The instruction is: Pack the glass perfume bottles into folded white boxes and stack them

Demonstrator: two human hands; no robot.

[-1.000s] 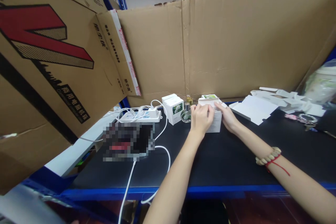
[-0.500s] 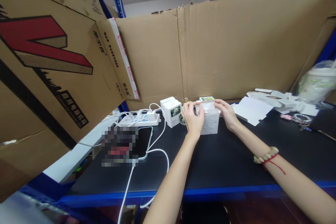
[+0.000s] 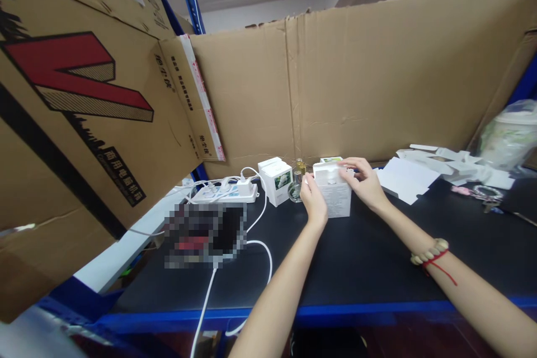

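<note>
A small white carton (image 3: 339, 202) with fine print on its front stands on the black tabletop, its top flap raised. My left hand (image 3: 315, 201) is closed on the carton's left side, thumb up near the top edge. At the upper right, my right hand (image 3: 366, 185) has its fingers bent over the flap and top corner. Just left of my left hand is a round clear glass bottle (image 3: 295, 189) with a silvery neck. Another white box (image 3: 276, 182) with a green and white picture stands left of the bottle. What is inside the carton cannot be seen.
A white power strip (image 3: 226, 193) with plugs and cables lies at the left, near a blurred-out device (image 3: 205, 235). Flattened white cartons (image 3: 409, 179) lie at the right, beside keys with a beaded ring (image 3: 486, 193) and a bagged cup (image 3: 509, 131). Cardboard walls (image 3: 377, 78) enclose the back.
My left hand has dropped from the carton's top flap to its left side. My right fingers have come further over the top. The view has shifted slightly.
</note>
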